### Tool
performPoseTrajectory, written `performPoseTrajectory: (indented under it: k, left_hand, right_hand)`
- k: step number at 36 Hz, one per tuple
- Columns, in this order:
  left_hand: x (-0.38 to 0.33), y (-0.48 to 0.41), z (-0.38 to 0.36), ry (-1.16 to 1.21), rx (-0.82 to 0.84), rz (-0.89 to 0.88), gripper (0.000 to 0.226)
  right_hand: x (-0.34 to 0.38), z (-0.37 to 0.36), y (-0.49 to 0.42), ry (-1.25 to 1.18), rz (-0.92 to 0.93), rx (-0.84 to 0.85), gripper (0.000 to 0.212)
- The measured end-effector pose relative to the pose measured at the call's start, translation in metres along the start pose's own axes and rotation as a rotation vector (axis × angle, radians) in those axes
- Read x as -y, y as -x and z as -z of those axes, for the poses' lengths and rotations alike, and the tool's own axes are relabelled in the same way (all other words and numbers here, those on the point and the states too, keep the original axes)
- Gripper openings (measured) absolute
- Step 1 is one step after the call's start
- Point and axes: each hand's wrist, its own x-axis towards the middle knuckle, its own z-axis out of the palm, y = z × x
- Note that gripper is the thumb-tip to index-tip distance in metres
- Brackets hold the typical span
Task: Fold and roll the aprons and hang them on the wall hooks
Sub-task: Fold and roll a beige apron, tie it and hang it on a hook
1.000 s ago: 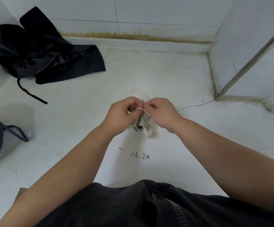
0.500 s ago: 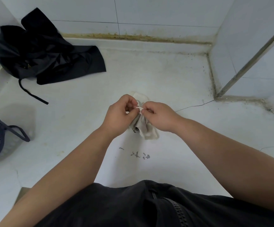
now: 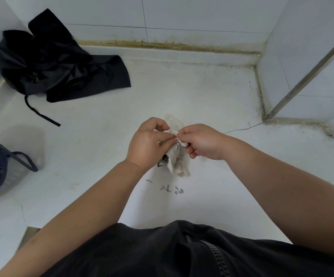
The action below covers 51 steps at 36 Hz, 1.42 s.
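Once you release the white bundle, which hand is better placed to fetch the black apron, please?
Probably the left hand: the black apron lies far left; the right hand, also pinching the white bundle, would cross over.

Pale tiled walls (image 3: 202,15) are closing in along the top and upper right of the frame. A yellowed, grimy seam (image 3: 172,46) is running along their base. A metal strip (image 3: 312,70) is slanting down at the right, and a thin crack (image 3: 240,129) is crossing the white floor (image 3: 212,92) right of centre. Soft, even light is falling.
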Motion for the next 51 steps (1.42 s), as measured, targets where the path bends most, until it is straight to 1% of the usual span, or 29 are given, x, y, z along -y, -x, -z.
performPoseTrajectory:
  k: [3,5,6,8,10,12,14,17,19,23,25,26,29,31,34,36,40,42,45,48,51]
  left_hand:
    - [-0.002,-0.001,0.001,-0.055,-0.003,-0.008,0.01]
    - [-0.003,-0.001,0.002,-0.083,0.023,0.003,0.01]
    - [-0.003,-0.002,0.004,-0.08,0.048,0.022,0.009]
    - [-0.002,-0.003,0.007,-0.028,0.111,0.115,0.003]
    - [-0.001,-0.005,0.01,0.06,0.164,0.225,0.008]
    - [-0.004,-0.006,0.013,0.11,0.236,0.306,0.017]
    - [-0.007,-0.006,0.014,0.13,0.313,0.363,0.023]
    - [-0.006,-0.007,0.014,0.127,0.336,0.394,0.028]
    - [-0.003,-0.007,0.016,0.114,0.356,0.398,0.028]
    - [0.001,-0.005,0.02,0.049,0.369,0.35,0.027]
    - [0.001,-0.004,0.022,0.055,0.358,0.328,0.029]
    - [-0.001,-0.004,0.022,0.075,0.349,0.328,0.027]
    - [-0.007,-0.003,0.024,0.172,0.326,0.338,0.016]
    - [-0.01,-0.002,0.025,0.218,0.31,0.37,0.009]
    - [-0.011,-0.002,0.025,0.321,0.282,0.462,0.01]
    - [-0.012,-0.003,0.023,0.306,0.273,0.44,0.012]
    - [-0.009,-0.006,0.019,0.184,0.312,0.364,0.029]
    - [-0.007,-0.006,0.017,0.126,0.344,0.339,0.027]
    - [-0.007,-0.006,0.015,0.112,0.34,0.336,0.011]
    - [-0.009,-0.007,0.015,0.125,0.322,0.343,0.018]
    - [-0.011,-0.006,0.017,0.145,0.318,0.367,0.021]
  right_hand:
    - [0.002,0.0,0.001,0.009,-0.007,0.0,0.014]
    - [0.004,0.002,0.002,0.033,-0.003,0.002,0.013]
    - [0.004,0.002,0.003,0.07,0.008,-0.005,0.015]
    - [0.003,0.003,0.005,0.23,0.061,-0.058,0.02]
    - [0.001,0.005,0.004,0.413,0.134,-0.144,0.021]
    - [0.0,0.007,0.004,0.529,0.203,-0.232,0.025]
    - [0.001,0.007,0.003,0.609,0.255,-0.291,0.026]
    - [0.001,0.005,0.001,0.667,0.257,-0.342,0.022]
    - [-0.001,0.004,-0.001,0.609,0.222,-0.342,0.017]
    - [-0.006,0.003,-0.001,0.371,0.112,-0.301,0.003]
    - [-0.008,0.002,-0.002,0.306,0.088,-0.301,0.005]
    - [-0.008,0.001,-0.002,0.267,0.093,-0.306,0.01]
    - [-0.007,-0.003,-0.001,0.078,0.109,-0.288,0.02]
    - [-0.004,-0.006,0.0,-0.052,0.114,-0.259,0.018]
    - [-0.002,-0.008,0.0,-0.149,0.094,-0.243,0.015]
    - [0.0,-0.008,0.0,-0.201,0.076,-0.235,0.015]
    - [0.004,-0.008,0.002,-0.378,0.071,-0.199,0.018]
    - [0.007,-0.008,0.004,-0.47,0.07,-0.19,0.019]
    - [0.009,-0.008,0.005,-0.526,0.074,-0.219,0.02]
    - [0.009,-0.007,0.004,-0.62,0.094,-0.277,0.026]
    - [0.01,-0.002,0.002,-0.786,0.102,-0.393,0.029]
